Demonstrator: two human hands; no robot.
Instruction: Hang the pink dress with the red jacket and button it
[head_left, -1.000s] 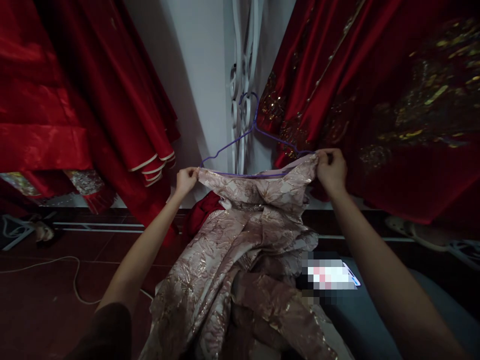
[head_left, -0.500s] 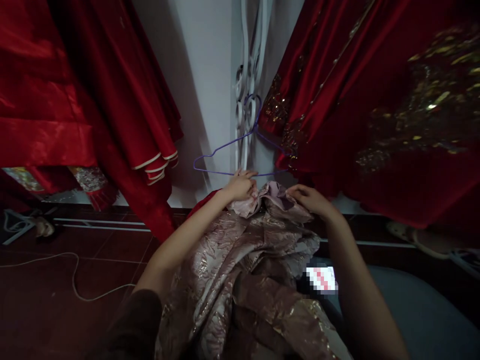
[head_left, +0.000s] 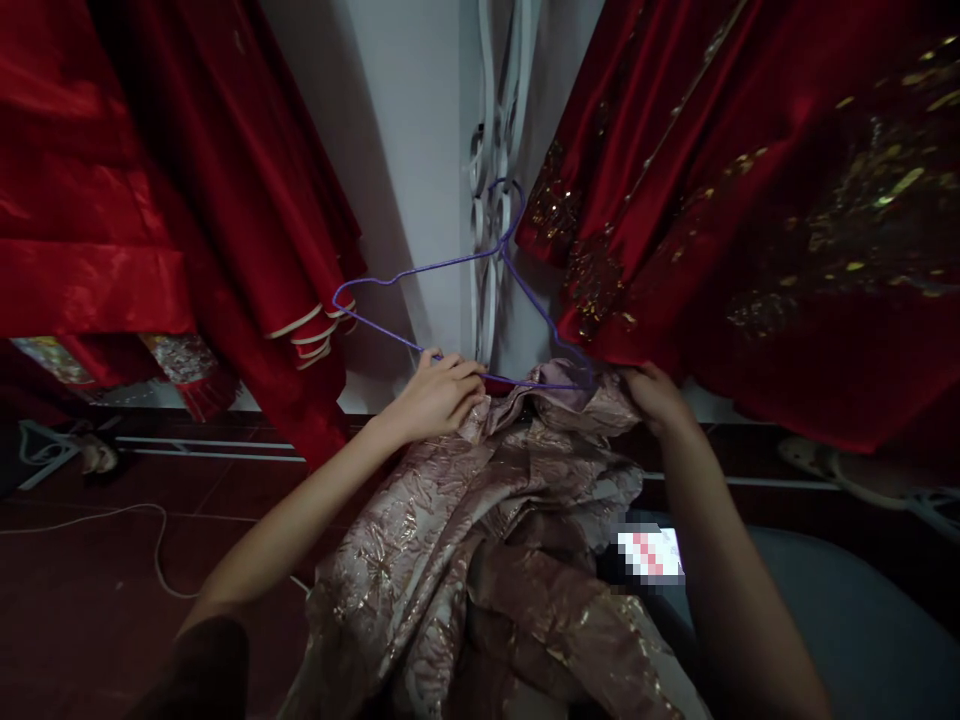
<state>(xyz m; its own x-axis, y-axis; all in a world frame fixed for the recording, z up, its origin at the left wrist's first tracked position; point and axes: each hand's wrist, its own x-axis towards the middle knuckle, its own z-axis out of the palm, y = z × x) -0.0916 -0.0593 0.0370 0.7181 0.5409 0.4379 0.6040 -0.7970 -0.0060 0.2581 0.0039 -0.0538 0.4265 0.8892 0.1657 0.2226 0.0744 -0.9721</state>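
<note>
Nearest, a pale brocade dress (head_left: 450, 530) with gold thread lies heaped over the person's lap, beside a lit phone (head_left: 649, 553) (its screen is blurred out) on a grey seat (head_left: 840, 610). At the dress's top edge the left hand (head_left: 435, 400) has its fingers curled over the lower bar of a purple wire hanger (head_left: 412, 270), with the cloth bunched just beneath. The right hand (head_left: 656, 397) is closed on the fabric at the hanger's right shoulder, fingertips buried in the folds. The hanger is tilted, left end high and clear of the cloth, its hook caught in white metal scrollwork (head_left: 491, 150) on the wall behind. Red embroidered gowns (head_left: 750, 200) hang to either side. This looks like the stage of fitting the dress's neckline onto the wire; any further move would call for levelling the hanger and spreading the top edge across both shoulders without losing the hook.
</note>
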